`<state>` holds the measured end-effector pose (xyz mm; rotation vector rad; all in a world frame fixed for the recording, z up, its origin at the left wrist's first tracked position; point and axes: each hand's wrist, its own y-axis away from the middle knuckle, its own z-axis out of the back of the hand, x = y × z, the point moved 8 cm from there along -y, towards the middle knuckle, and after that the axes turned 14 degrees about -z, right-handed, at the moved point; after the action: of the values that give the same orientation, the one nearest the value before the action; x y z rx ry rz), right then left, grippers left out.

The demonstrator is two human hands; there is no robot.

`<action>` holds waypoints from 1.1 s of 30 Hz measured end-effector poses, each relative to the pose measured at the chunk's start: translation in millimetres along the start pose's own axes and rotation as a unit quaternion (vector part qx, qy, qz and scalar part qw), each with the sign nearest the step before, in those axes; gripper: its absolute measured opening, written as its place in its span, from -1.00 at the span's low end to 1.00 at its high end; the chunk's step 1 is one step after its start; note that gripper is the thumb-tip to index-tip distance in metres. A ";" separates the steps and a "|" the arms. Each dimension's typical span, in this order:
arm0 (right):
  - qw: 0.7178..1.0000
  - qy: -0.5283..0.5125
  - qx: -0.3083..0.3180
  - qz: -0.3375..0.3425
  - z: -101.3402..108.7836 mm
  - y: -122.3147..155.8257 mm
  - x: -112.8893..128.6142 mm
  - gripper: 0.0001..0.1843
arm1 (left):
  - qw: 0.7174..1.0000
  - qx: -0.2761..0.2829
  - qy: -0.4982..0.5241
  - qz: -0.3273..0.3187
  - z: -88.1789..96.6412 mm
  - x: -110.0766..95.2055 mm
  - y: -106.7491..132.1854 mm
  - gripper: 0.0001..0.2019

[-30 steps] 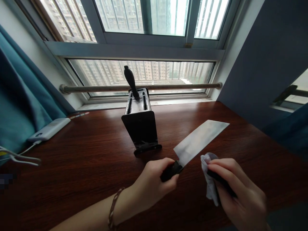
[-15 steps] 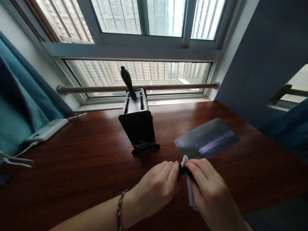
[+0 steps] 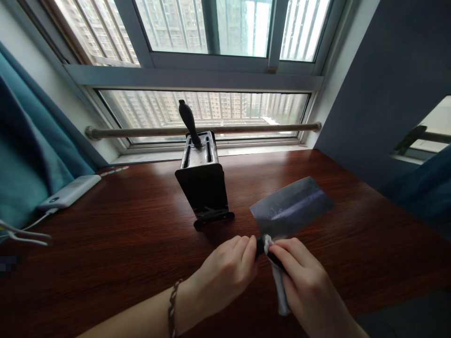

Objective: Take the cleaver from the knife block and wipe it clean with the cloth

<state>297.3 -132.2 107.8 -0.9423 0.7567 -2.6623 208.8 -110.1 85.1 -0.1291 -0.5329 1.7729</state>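
Note:
A cleaver with a broad grey blade point(image 3: 291, 209) is held over the wooden table, the blade pointing away and to the right. My left hand point(image 3: 227, 272) is closed round its black handle point(image 3: 260, 246). My right hand point(image 3: 310, 281) pinches a white cloth or tissue point(image 3: 280, 288) against the handle close to the blade. One end of the cloth pokes up between the hands and the other hangs below my right fingers. Most of the handle is hidden by my hands.
A black and metal knife block point(image 3: 202, 188) stands on the brown table point(image 3: 123, 253), another dark handle point(image 3: 187, 117) sticking up from its top slot. To the left lie a white power bank point(image 3: 70, 191) and a white cable point(image 3: 30, 238). A barred window and rail point(image 3: 246, 129) are behind.
The cleaver has shifted left and its blade has turned, so the shine on it lies differently. My left hand has moved slightly left, and more of the hanging cloth shows.

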 end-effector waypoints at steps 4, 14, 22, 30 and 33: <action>0.999 -0.008 -0.006 -0.038 9.5 2.3 -13.0 -0.71 | 0.999 -0.007 0.007 0.032 1.2 7.4 4.6 -0.80; 0.999 0.012 -0.016 0.031 -1.3 -8.8 -11.2 -0.68 | 1.000 0.013 0.007 0.021 -0.7 3.8 5.6 -0.78; 0.973 0.190 -0.121 -0.046 55.2 -40.0 -117.0 -0.77 | 0.999 0.017 0.005 0.027 -1.1 10.4 19.4 -0.75; 0.992 0.100 -0.070 0.038 19.8 -22.1 -45.8 -0.65 | 0.997 0.067 0.009 0.029 -19.6 5.7 22.4 -0.78; 0.995 0.069 0.012 0.077 -19.5 -12.2 -16.5 -0.71 | 0.997 0.079 0.000 0.015 -24.2 1.0 20.5 -0.81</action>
<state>297.3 -108.2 92.7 -0.6691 0.7910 -2.6145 198.9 -105.9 55.2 -0.0266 -0.3907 1.8361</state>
